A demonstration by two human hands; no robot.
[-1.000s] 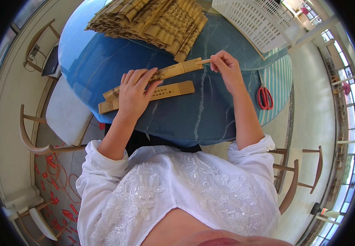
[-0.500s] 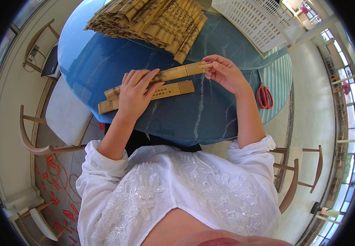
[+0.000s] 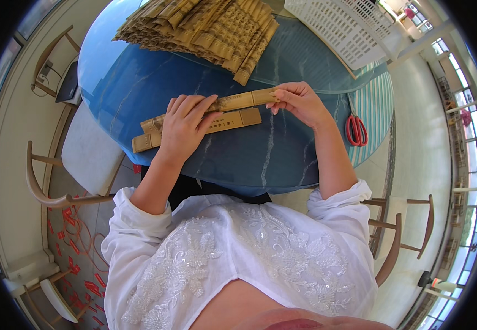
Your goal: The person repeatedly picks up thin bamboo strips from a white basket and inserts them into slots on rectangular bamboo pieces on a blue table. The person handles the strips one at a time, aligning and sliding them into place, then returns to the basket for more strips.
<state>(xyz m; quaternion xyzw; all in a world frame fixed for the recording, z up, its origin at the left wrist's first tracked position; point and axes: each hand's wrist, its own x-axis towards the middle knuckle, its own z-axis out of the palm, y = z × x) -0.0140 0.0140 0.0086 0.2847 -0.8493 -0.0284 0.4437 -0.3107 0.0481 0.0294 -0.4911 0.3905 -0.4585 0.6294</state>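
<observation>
Above the table, a long narrow gold cardboard box (image 3: 241, 101) with a dark printed pattern lies slanted between my hands. My left hand (image 3: 183, 124) is closed over its left part, fingers on top. The fingertips of my right hand (image 3: 299, 102) pinch its right end, thumb over the end flap. Just below, nearer to me, rests a second gold box (image 3: 233, 121) with dark lettering, partly covered by my left hand. Beyond them is a large stack of similar flat gold boxes (image 3: 211, 33).
The round blue marbled table (image 3: 222, 165) spans the middle. Red-handled scissors (image 3: 356, 130) lie at its right on a striped part. A white plastic basket (image 3: 348, 38) stands at the far right. Wooden chairs (image 3: 51, 198) flank the table; red scraps (image 3: 92, 287) litter the floor at left.
At the box's right end, the pale tab that stuck out is no longer seen. My right hand has shifted slightly down and closed over that end. My left hand has barely moved.
</observation>
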